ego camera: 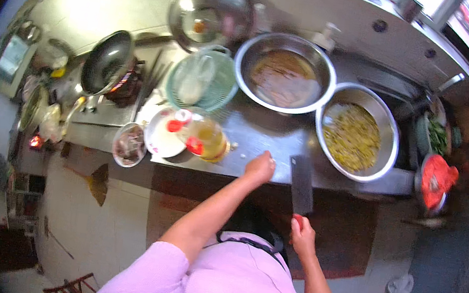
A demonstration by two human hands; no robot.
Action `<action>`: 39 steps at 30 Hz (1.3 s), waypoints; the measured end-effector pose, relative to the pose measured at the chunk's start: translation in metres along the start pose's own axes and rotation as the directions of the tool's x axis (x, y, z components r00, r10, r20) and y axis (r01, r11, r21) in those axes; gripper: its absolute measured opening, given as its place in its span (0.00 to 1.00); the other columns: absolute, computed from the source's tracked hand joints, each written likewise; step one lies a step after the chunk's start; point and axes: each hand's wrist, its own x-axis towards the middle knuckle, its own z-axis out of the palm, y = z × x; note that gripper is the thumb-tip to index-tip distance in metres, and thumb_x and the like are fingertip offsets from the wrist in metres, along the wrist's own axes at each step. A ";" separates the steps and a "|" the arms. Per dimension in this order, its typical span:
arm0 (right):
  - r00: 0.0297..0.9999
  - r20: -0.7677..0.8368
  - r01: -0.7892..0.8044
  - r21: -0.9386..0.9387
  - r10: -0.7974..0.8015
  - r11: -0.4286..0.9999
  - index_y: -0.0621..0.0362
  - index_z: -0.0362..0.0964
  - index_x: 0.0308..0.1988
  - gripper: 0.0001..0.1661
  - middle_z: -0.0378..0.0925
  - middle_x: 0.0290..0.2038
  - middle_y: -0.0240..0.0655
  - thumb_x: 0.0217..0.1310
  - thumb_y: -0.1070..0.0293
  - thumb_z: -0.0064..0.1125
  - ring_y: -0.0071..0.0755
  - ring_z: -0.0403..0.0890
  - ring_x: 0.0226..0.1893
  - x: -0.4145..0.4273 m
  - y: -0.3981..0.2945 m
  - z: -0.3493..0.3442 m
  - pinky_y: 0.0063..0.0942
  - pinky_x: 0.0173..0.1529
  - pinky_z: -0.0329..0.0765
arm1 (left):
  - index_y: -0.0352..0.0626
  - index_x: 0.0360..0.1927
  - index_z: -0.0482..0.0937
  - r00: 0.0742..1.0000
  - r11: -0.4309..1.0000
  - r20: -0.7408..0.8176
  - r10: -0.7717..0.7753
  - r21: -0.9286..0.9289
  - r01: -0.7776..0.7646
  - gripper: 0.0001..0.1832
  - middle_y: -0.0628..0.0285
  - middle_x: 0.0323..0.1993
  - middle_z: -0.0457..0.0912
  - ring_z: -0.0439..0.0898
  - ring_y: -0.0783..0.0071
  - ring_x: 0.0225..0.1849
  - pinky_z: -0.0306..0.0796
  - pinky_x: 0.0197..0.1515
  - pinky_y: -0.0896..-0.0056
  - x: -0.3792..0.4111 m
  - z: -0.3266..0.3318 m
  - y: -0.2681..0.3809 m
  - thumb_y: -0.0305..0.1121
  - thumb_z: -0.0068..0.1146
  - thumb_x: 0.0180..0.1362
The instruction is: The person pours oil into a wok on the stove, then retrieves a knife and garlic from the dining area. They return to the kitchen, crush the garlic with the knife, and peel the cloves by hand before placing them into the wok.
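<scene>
My right hand [304, 235] grips the red handle of a cleaver [301, 186], its broad blade pointing away from me over the front edge of the metal counter [253, 142]. To its left, my left hand [260, 167] is at the counter's front edge with its fingers curled; small pale bits lie near it, and whether it holds anything cannot be told. A bottle of yellow oil [206, 138] with a red cap is left of that hand. Beyond the hands are a steel basin of brownish liquid [287, 79] and, to the right, a steel basin of yellow-green chopped food [352, 137].
Left of the bottle are a white bowl [166, 138], a bowl of meat [129, 144] and a green colander [203, 78] with a plastic bag. A wok [108, 63] rests at the stove. Far right are green leaves [437, 136] and a red bag [435, 176].
</scene>
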 end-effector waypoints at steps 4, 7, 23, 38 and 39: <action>0.999 -0.010 -0.045 0.027 0.045 0.999 0.59 0.70 0.37 0.14 0.70 0.17 0.33 0.63 0.59 0.50 0.25 0.71 0.15 -0.005 0.000 0.008 0.27 0.21 0.68 | 0.37 0.49 0.64 0.999 0.999 -0.044 0.025 0.044 -0.023 0.24 0.42 0.37 0.78 0.78 0.44 0.40 0.69 0.42 0.47 0.011 0.007 -0.006 0.45 0.50 0.57; 0.990 0.051 -0.132 0.005 0.132 0.991 0.60 0.70 0.37 0.15 0.69 0.17 0.33 0.63 0.58 0.50 0.27 0.72 0.17 0.001 0.006 0.012 0.29 0.23 0.69 | 0.37 0.47 0.65 0.991 0.994 -0.104 0.082 -0.069 -0.089 0.25 0.42 0.37 0.78 0.77 0.44 0.41 0.69 0.42 0.49 -0.004 -0.008 -0.005 0.48 0.52 0.56; 0.995 -0.001 0.093 -0.394 -0.102 0.915 0.60 0.65 0.34 0.19 0.76 0.25 0.51 0.58 0.54 0.54 0.59 0.78 0.27 0.041 -0.039 0.046 0.47 0.30 0.74 | 0.41 0.38 0.74 0.931 0.686 0.283 -0.231 -0.630 0.363 0.09 0.64 0.25 0.75 0.74 0.78 0.20 0.63 0.17 0.77 -0.071 0.008 -0.092 0.35 0.49 0.58; 0.946 0.264 -0.276 0.355 0.188 0.893 0.57 0.68 0.40 0.15 0.67 0.15 0.28 0.66 0.56 0.46 0.20 0.66 0.11 0.044 -0.040 0.012 0.21 0.16 0.65 | 0.48 0.49 0.71 0.929 0.968 -0.282 0.242 0.006 -0.250 0.20 0.53 0.30 0.75 0.77 0.57 0.29 0.71 0.32 0.56 -0.010 0.010 -0.030 0.40 0.56 0.53; 0.947 0.255 -0.279 0.353 0.196 0.893 0.57 0.68 0.40 0.15 0.67 0.15 0.28 0.66 0.56 0.46 0.20 0.67 0.11 0.042 -0.039 0.009 0.21 0.16 0.65 | 0.49 0.50 0.71 0.937 0.964 -0.227 0.265 0.098 -0.249 0.21 0.51 0.34 0.75 0.78 0.54 0.32 0.72 0.34 0.54 -0.016 0.003 -0.015 0.40 0.56 0.53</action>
